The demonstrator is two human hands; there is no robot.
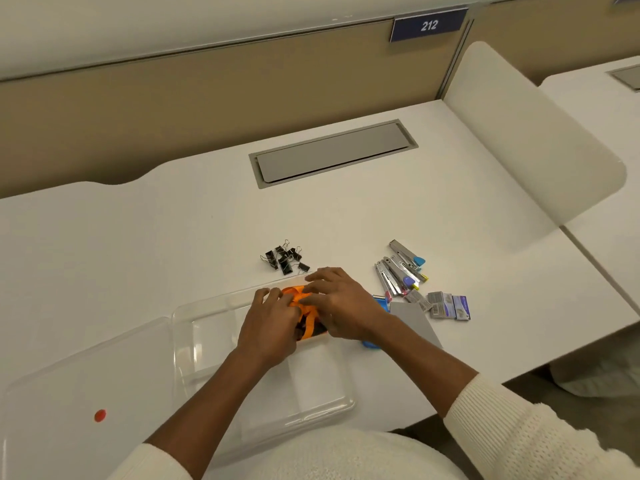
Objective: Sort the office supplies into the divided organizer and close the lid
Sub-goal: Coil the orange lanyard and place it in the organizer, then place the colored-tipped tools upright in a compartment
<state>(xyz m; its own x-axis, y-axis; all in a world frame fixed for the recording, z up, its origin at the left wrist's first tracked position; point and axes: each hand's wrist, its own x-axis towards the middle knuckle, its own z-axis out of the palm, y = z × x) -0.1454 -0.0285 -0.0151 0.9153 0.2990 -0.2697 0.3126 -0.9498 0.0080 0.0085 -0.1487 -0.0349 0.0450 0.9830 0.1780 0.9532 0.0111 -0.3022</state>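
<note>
**Both hands pressing orange items into the organizer's far compartment**

The clear divided organizer [207,344] sits at the near edge of the white desk [138,237], its hinged lid [76,375] laid open flat to the organizer's left, a small red dot [100,415] on it. Both hands work over the compartment at the organizer's far right corner. The left hand [273,327] has its fingers curled down on a bundle of orange-handled items [304,306], possibly scissors, though I cannot tell for sure. The right hand [341,303] lies flatter, fingers spread across the top of the same bundle. Whether either hand truly grips or merely presses is hidden by the fingers.

The bundle looks like hard plastic over dark parts: light, stiff, inclined to spring up, so I would hold it from above.

Beyond the organizer lies a heap of black binder clips [284,258]: small, rigid, slippery when piled, best pinched by the wire loops or scooped. To the organizer's right are several metal staplers [398,271], heavier and smooth, easily grasped mid-body, and past them some staple boxes [446,305], light cardboard that could crush. A grey card [412,320] and a blue object [370,344] lie just beside the organizer's right wall.

The other compartments appear empty. The desk drops away close behind the staple boxes; the lid needs its leftward arc clear to swing shut.
</note>
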